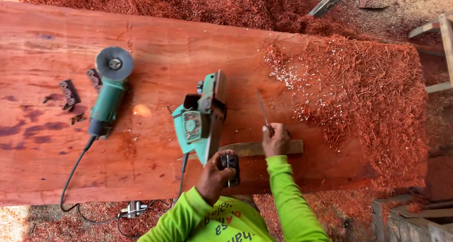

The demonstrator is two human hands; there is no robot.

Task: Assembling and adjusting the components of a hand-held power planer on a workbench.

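The person wears a long-sleeved shirt of bright lime green. The left sleeve comes in from about seven o'clock of the view and ends in a snug cuff at the wrist, with soft folds along the forearm. The right sleeve comes up from about five o'clock, with a tight, slightly bunched cuff and creases running down toward the elbow. Between them, at six o'clock, the shirt's chest carries printed lettering in dark and orange-red. The left hand and right hand are bare, ungloved.
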